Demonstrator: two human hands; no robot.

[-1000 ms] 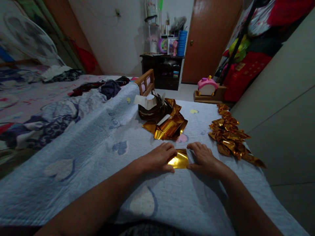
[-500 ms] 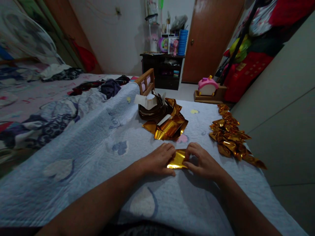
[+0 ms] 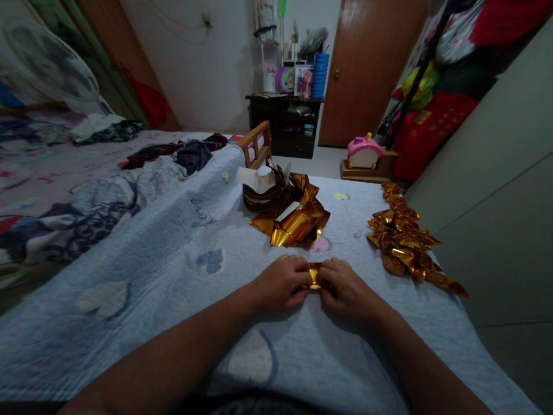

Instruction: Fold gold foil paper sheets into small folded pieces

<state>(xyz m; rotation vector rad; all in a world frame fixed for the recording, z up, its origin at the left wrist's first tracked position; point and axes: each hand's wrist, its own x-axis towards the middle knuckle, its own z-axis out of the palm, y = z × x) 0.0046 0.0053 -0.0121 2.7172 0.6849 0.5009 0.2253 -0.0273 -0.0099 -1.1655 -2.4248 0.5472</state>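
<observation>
A small sheet of gold foil paper (image 3: 314,274) lies on the light blue quilt (image 3: 181,271), pinched between both my hands so that only a narrow strip shows. My left hand (image 3: 283,283) grips its left side with curled fingers. My right hand (image 3: 343,288) grips its right side, knuckles almost touching the left hand. Just beyond them lies a loose pile of gold foil sheets (image 3: 298,222).
A dark brown bundle with white paper (image 3: 265,190) sits behind the foil pile. A row of folded gold pieces (image 3: 404,236) runs along the quilt's right edge beside a grey wall. Crumpled bedding and clothes lie at left; a wooden chair back, a dark cabinet and a door stand beyond.
My hands have closed in toward each other over the gold sheet. It lay flat and wide between them before; now it is gathered into a narrow strip between my fingers.
</observation>
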